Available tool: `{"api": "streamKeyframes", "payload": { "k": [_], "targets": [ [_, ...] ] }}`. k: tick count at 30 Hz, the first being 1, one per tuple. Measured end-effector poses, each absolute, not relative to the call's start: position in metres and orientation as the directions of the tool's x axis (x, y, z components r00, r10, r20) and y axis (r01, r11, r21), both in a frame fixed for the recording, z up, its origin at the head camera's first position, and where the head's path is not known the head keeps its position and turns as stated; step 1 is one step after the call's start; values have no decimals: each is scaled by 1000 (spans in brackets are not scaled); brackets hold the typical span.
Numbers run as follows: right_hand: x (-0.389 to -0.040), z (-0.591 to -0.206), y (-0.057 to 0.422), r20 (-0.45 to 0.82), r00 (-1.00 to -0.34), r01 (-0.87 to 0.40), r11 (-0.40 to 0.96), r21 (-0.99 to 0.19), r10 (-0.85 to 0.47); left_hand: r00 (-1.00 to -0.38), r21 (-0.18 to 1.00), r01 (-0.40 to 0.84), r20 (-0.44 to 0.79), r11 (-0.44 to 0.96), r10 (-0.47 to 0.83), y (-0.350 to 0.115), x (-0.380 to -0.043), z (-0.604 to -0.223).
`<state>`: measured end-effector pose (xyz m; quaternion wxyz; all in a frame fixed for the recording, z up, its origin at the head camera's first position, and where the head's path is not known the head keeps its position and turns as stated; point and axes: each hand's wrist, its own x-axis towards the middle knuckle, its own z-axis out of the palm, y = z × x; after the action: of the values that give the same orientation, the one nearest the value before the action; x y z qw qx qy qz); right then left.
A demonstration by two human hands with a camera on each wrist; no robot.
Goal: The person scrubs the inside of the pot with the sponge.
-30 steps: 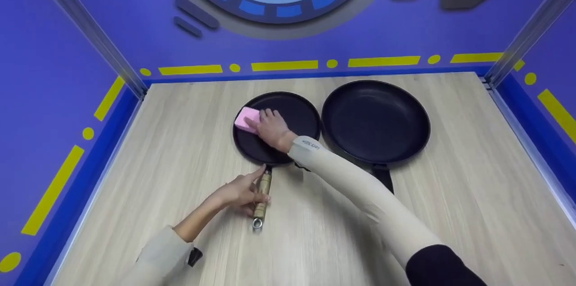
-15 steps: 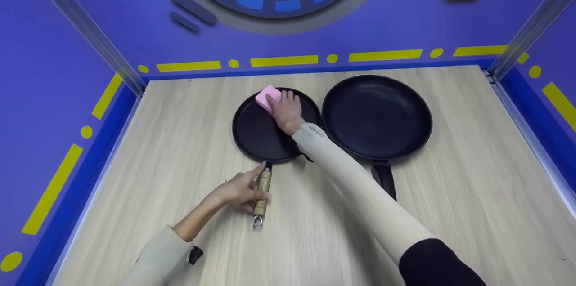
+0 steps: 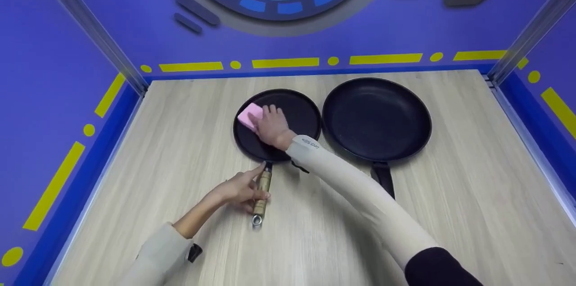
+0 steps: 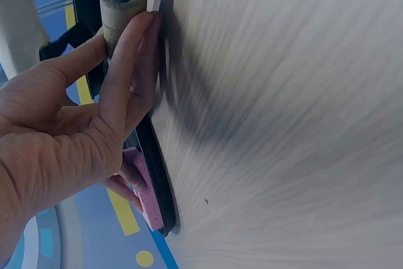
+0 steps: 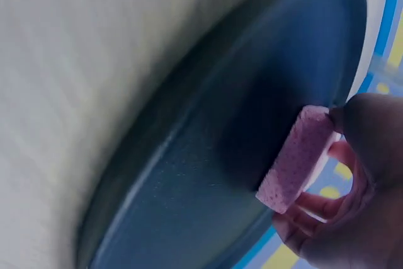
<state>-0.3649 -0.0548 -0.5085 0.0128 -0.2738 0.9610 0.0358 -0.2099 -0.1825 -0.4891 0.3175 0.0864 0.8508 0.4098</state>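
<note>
A shallow black frying pan (image 3: 297, 110) lies on the table, its wooden handle (image 3: 262, 187) toward the person. My left hand (image 3: 240, 191) grips that handle from the left, index finger stretched along it toward the pan. In the left wrist view, the thumb and fingers stand on either side of the handle (image 4: 123, 14). My right hand (image 3: 272, 126) holds a pink sponge (image 3: 250, 115) on the left part of the pan's inner face. The right wrist view has the sponge (image 5: 296, 162) pinched between thumb and fingers, its lower edge at the dark surface.
A larger, deeper black frying pan (image 3: 375, 119) stands close against the first on the right, its black handle (image 3: 383, 180) partly behind the right forearm. Blue panels (image 3: 288, 43) with yellow marks enclose the wooden table (image 3: 180, 142) at the back and sides.
The right hand and sponge went from the pan's left side to its upper edge, then back down to the left. The left hand keeps its hold on the handle, and both pans stay in place.
</note>
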Motion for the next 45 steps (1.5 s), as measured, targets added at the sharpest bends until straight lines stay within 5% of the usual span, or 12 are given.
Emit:
{"api": "streamKeyframes", "payload": {
  "k": [11, 20, 27, 36, 45],
  "targets": [
    [-352, -488, -36, -81, -713, -700, 713, 36, -696, -787, 747, -117, -472, 654, 397, -183, -216, -485],
    [-401, -505, 5, -15, -914, -406, 914, -22, -406, -769, 725, -122, -501, 678, 397, -178, -213, -488],
    [-406, -508, 13, 3, -929, -369, 929, -15, -369, -770, 722, -118, -500, 682, 397, -177, -212, -487],
    [-358, -501, 3, -40, -719, -694, 720, 6, -693, -780, 732, -122, -489, 671, 392, -178, -211, -486],
    [-318, -500, 3, 74, -584, -807, 588, 48, -808, -772, 748, -107, -478, 655, 419, -181, -211, -486]
  ]
}}
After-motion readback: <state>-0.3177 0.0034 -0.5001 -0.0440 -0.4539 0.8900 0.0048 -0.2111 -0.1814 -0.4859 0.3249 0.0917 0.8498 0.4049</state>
